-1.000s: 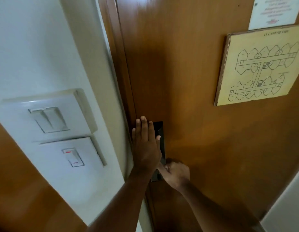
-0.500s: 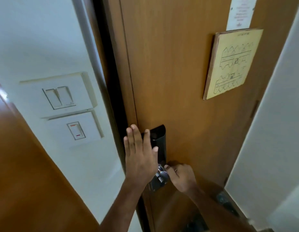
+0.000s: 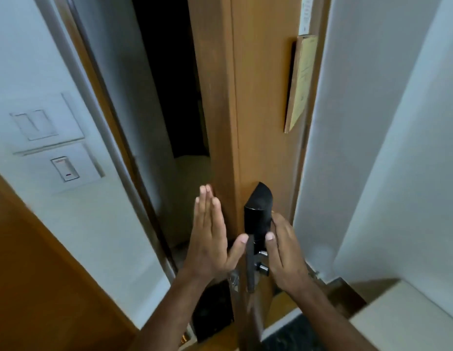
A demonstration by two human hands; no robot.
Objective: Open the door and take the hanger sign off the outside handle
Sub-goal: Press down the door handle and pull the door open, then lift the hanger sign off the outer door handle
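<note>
The wooden door stands ajar, turned nearly edge-on, with a dark gap on its left. A black lock housing sits on its inner face, with small metal knobs below. On the outer side a dark flat piece hangs low; whether it is the hanger sign is unclear.

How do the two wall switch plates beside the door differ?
The upper switch plate carries two wide rockers side by side; the lower switch plate carries one narrow switch. The lower one has a small red mark, the upper none that I can see. Both are white, stacked on the same wall.
</note>
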